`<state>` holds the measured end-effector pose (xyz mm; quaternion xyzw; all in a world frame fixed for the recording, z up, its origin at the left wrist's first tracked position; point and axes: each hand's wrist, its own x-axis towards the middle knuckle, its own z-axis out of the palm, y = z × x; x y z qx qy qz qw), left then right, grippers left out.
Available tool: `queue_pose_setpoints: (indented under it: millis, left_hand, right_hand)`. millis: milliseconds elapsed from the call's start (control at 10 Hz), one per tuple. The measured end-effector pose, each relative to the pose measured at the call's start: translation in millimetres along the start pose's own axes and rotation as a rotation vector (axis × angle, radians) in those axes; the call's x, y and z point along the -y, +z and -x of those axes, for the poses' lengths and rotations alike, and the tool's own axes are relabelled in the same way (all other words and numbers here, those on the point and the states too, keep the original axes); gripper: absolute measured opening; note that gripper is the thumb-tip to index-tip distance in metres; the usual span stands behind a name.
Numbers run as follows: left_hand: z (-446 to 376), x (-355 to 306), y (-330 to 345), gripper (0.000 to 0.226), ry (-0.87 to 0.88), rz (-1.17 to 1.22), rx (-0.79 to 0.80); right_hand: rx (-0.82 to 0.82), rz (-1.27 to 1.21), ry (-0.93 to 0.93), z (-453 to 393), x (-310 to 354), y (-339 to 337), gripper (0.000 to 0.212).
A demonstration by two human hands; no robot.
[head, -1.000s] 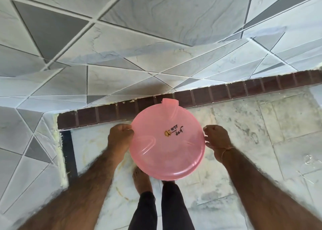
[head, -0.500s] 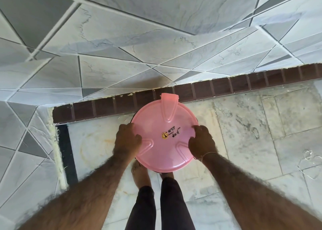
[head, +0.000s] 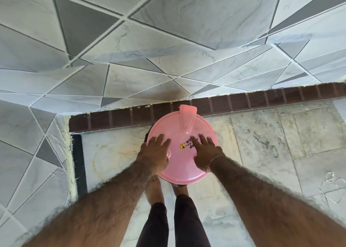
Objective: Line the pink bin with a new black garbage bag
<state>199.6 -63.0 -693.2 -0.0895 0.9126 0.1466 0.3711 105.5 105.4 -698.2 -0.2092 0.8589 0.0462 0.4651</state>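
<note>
Your left hand [head: 156, 150] and right hand [head: 206, 152] lie flat and open, fingers spread, palms down on the pink lid [head: 184, 145] of the bin; neither grips anything. The lid sits level over the bin, so the bin itself is almost wholly hidden: only a dark sliver [head: 146, 134] shows under the lid's left edge, which may be the black bag turned over the rim, though you cannot tell for sure. A raised tab [head: 187, 115] at the far side of the lid points toward the brown tile border [head: 243, 100] at the foot of the grey patterned wall [head: 168, 41], and a small yellow sticker [head: 182, 146] with handwriting sits between your hands. The bin stands on the pale marble floor [head: 280, 144] just in front of your bare feet [head: 154, 188], close to the wall. The lid looks like thin, light, smooth plastic: stiff enough to press on, yet likely to flex in the middle and to slide if pushed off-centre, so press evenly near the rim. To lift it, take it at the edges or the tab. If a bag is underneath, its film is soft and slippery and could slip inward when pinched.
</note>
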Motion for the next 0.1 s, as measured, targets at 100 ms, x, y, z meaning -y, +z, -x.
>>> queue_pose_setpoints:
  millis: [100]
  left_hand:
    - [27.4,-5.0,-28.7,0.067,-0.019,0.075,-0.085]
  right_hand:
    - [-0.159,-0.013,-0.077,33.4,12.4,-24.1,0.074]
